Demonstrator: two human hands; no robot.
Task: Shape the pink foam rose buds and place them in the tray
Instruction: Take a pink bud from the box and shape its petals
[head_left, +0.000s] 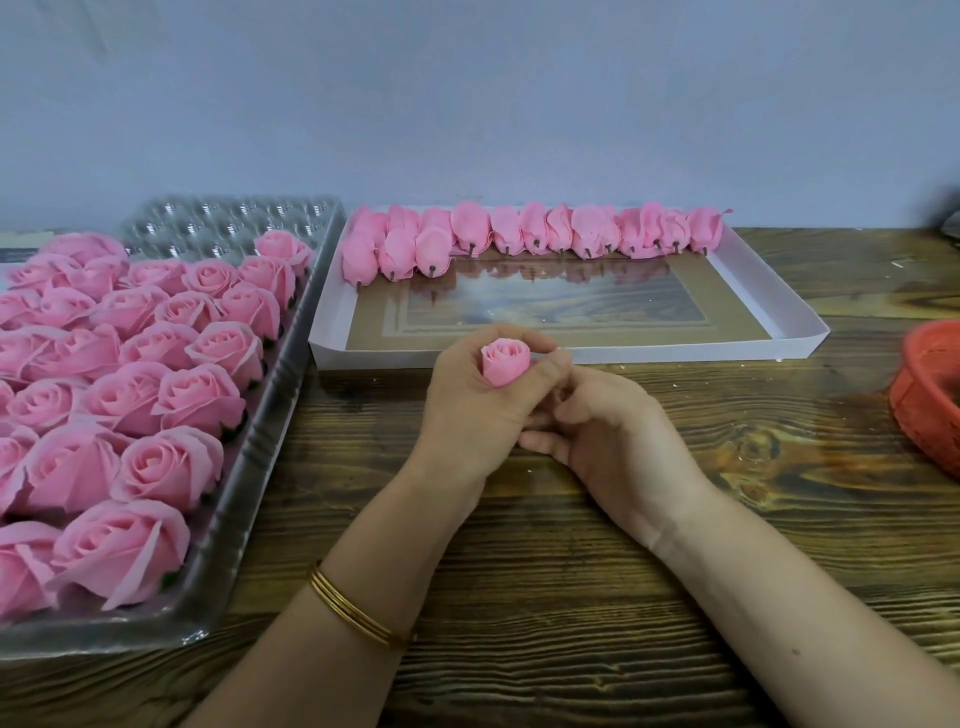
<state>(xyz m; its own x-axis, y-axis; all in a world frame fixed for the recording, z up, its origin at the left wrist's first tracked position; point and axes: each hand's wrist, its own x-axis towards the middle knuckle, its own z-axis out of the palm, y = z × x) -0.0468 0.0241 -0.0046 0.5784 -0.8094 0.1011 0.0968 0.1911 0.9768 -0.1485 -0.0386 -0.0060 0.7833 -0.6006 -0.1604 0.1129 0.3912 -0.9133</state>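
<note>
My left hand (478, 400) grips a pink foam rose bud (505, 362), fingers wrapped round its petals so only the tight top shows. My right hand (608, 431) sits right against it, its curled fingers tucked under the left hand at the bud's base; what they hold is hidden. Just beyond stands a shallow white tray (582, 355) with a row of closed pink buds (535, 231) lying on their sides along its far edge, dark stems toward me.
A clear plastic blister tray (249, 457) on the left holds several open pink roses (135, 395). A red plastic basket (930, 395) sits at the right edge. All of it rests on a dark wooden table (545, 597) against a pale wall.
</note>
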